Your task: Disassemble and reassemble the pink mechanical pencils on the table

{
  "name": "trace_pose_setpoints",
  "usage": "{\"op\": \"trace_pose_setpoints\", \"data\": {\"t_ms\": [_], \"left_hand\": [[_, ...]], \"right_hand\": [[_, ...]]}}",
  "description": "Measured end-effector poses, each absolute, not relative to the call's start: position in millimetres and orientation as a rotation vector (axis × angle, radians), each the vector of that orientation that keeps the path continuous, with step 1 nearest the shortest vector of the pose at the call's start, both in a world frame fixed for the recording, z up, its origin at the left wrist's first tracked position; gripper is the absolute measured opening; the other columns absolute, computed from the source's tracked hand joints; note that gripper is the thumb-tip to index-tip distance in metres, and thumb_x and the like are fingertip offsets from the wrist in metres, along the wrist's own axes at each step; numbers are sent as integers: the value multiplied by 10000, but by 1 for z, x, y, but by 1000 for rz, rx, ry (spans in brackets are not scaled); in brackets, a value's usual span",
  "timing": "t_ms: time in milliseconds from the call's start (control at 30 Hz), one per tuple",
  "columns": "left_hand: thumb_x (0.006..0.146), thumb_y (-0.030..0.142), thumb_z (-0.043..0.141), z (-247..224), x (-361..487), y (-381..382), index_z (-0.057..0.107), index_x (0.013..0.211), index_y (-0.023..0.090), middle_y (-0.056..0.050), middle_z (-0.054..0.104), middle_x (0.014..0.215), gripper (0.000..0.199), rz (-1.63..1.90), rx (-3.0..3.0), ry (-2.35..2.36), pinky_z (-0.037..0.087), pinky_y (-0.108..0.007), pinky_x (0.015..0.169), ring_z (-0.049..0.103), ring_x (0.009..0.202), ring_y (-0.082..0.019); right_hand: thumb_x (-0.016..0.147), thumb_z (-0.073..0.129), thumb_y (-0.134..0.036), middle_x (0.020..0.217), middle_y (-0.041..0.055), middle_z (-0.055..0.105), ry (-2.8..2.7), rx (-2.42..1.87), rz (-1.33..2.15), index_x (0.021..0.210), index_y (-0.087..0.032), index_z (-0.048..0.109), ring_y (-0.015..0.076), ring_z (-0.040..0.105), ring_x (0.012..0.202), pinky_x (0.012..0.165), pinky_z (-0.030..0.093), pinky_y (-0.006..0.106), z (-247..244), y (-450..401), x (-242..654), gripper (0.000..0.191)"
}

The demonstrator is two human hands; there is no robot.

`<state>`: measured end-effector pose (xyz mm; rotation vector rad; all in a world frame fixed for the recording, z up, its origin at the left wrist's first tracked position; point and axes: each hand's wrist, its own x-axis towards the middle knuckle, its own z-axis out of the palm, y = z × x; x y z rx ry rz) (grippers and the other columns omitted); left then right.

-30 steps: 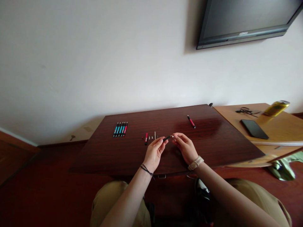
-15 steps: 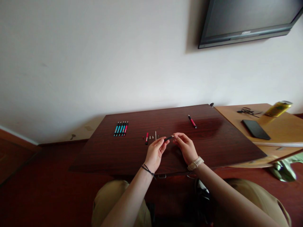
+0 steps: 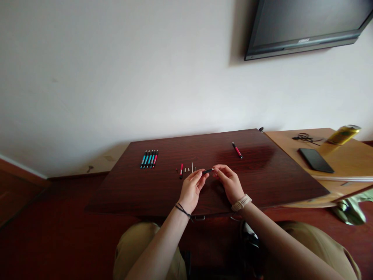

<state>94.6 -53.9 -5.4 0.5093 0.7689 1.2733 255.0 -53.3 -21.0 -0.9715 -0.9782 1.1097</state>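
I have both hands raised over the near half of the table (image 3: pixel 262 175), close together. In the left hand (image 3: pixel 192 190) the fingers are clamped on a short black tube (image 3: pixel 207 171), which slants a little upward toward the right. The right hand (image 3: pixel 229 182) meets it at that end: I see its thumb and fingers pinched together on a small pale tip (image 3: pixel 213 169). From here I cannot tell whether the tip is seated in the tube or only held against it; it is too small. The tube is off the table, between the two hands.

Just beyond the left hand I have a loose line of parts: a tiny red bit (image 3: pixel 176 169), a pink barrel (image 3: pixel 181 170) with a dark lower end, two small pale pieces (image 3: pixel 187 170) and a thin white rod (image 3: pixel 192 166). Farther left, five pens (image 3: pixel 149 158) lie side by side, four blue and, at the right end, one pink. A pink and black pen (image 3: pixel 237 150) lies alone beyond the right hand, well apart from the rest. On the pale cabinet (image 3: pixel 349 155) to the right I see a phone (image 3: pixel 316 160), a cable (image 3: pixel 305 137) and a yellow can (image 3: pixel 344 134).
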Motion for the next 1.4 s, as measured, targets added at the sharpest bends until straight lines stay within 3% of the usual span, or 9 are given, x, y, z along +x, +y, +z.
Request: {"op": "trace_pose_setpoints", "data": {"t_ms": [200, 367, 533, 767, 1400], "left_hand": [[900, 192, 784, -7, 94, -54, 785, 1038, 115, -108, 771, 1142, 159, 1289, 537, 733, 608, -172, 822, 773, 980, -166], [951, 266, 739, -2, 94, -55, 767, 1126, 120, -140, 743, 1254, 230, 1268, 582, 655, 603, -199, 855, 757, 1055, -180], [953, 253, 734, 2, 95, -57, 759, 1137, 113, -143, 734, 1281, 232, 1269, 579, 596, 587, -229, 949, 733, 1137, -198], [932, 226, 752, -3, 96, -54, 765, 1105, 102, -138, 743, 1249, 214, 1300, 509, 613, 582, -241, 976, 741, 1111, -192], [967, 204, 695, -8, 100, -54, 752, 1097, 108, -123, 743, 1235, 171, 1317, 403, 554, 607, -190, 868, 750, 1007, -140]], "right_hand": [[855, 798, -521, 1027, 62, 725, -1004, -977, 1100, 1000, -235, 749, 215, 634, 848, 803, 537, 348, -21, -54, 255, 324], [883, 781, -488, 948, 40, 715, -1077, -977, 1099, 993, -238, 747, 202, 630, 835, 793, 512, 326, -20, -55, 254, 275], [891, 762, -513, 939, 42, 725, -1145, -992, 1069, 990, -233, 751, 203, 635, 830, 787, 507, 326, -17, -55, 254, 297], [875, 768, -545, 965, 48, 742, -1125, -993, 1125, 975, -232, 746, 205, 665, 819, 788, 532, 333, -12, -58, 253, 330], [842, 791, -568, 969, 56, 742, -1090, -970, 1088, 965, -238, 740, 210, 668, 810, 783, 564, 350, -9, -59, 249, 356]]}}
